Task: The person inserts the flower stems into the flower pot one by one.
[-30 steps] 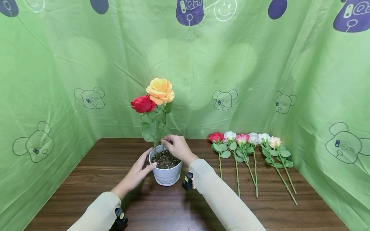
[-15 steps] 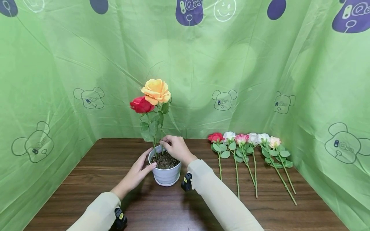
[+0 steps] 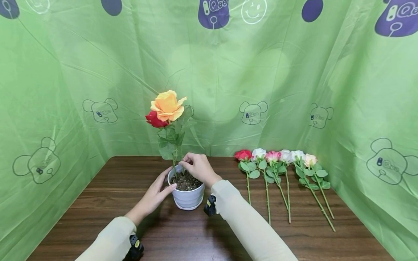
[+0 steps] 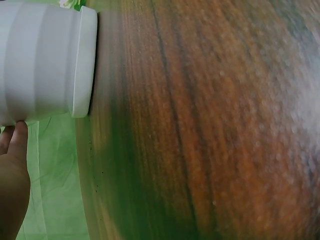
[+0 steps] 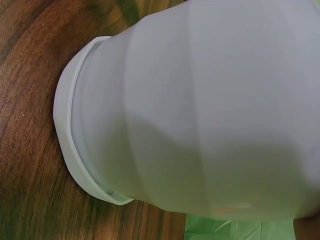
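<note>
A white flower pot (image 3: 188, 199) full of dark soil (image 3: 188, 182) stands on the table in the head view. My left hand (image 3: 155, 194) holds it from the left, thumb at the near rim and fingers along the outer side. Over the soil, my right hand (image 3: 200, 168) pinches the lower stem of an orange rose (image 3: 167, 105). Behind that bloom a red rose (image 3: 155, 120), its stem upright in the soil, is partly covered. The left wrist view has fingertips (image 4: 19, 131) against the pot's wall; the right wrist view is mostly filled by the pot (image 5: 160, 110) and its saucer (image 5: 67, 120).
To the right on the brown wooden table (image 3: 107, 192) lie several cut roses in a row, among them a red rose (image 3: 243, 155), a pink rose (image 3: 273, 156) and a peach rose (image 3: 310, 160). A green printed curtain (image 3: 212, 72) encloses the table's back and sides.
The orange bloom has swung left and turned, and now covers part of the red one. My right fingers have shifted slightly left with its stem. My left hand and the pot stay nearly still.
</note>
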Tool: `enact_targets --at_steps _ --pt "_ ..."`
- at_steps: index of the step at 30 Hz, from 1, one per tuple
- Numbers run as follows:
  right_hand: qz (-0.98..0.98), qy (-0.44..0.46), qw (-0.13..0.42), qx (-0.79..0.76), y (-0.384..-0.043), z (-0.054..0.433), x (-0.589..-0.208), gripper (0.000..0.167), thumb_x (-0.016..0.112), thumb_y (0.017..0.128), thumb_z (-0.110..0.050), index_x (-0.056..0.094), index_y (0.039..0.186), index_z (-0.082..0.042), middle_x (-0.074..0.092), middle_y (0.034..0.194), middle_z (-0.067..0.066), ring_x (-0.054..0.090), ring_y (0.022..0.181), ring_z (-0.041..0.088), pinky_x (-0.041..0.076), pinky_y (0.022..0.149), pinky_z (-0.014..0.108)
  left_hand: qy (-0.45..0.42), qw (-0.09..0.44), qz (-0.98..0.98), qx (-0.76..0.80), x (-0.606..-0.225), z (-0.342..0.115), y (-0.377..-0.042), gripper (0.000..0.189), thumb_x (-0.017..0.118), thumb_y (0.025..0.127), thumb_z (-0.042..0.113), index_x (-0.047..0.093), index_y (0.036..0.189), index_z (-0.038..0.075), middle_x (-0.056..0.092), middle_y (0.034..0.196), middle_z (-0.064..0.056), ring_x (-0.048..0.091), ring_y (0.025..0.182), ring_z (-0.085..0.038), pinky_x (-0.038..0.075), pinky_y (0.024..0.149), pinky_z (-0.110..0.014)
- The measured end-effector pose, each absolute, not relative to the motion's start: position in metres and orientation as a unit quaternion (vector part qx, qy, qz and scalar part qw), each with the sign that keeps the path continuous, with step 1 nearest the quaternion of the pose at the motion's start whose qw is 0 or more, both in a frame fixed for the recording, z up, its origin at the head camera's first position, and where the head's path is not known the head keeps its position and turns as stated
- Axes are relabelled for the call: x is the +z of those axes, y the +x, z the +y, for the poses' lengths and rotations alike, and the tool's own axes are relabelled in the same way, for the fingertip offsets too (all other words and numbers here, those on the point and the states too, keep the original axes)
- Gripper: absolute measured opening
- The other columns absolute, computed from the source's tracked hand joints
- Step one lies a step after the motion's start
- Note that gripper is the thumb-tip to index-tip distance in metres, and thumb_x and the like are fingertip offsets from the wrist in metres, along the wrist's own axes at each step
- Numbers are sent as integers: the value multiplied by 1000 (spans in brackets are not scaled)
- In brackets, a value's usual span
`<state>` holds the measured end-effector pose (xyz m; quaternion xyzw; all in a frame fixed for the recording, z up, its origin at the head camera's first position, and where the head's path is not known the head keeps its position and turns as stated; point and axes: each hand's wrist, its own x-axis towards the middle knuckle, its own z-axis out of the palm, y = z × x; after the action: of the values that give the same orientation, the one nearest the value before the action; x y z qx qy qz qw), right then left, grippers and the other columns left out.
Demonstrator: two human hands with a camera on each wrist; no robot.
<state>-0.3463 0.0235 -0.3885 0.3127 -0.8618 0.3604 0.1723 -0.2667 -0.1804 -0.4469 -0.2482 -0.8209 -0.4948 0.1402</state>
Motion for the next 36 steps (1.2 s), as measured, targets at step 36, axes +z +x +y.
enact_targets --at_steps 36 --pt "-880 293 147 343 -344 22 -386 12 72 95 -26 75 90 -15 71 78 -8 61 69 1 50 68 20 -248 135 -823 -493 -449 -180 -268 63 60 101 19 31 156 8 40 153 -19 40 138 -36 32 111 -52"
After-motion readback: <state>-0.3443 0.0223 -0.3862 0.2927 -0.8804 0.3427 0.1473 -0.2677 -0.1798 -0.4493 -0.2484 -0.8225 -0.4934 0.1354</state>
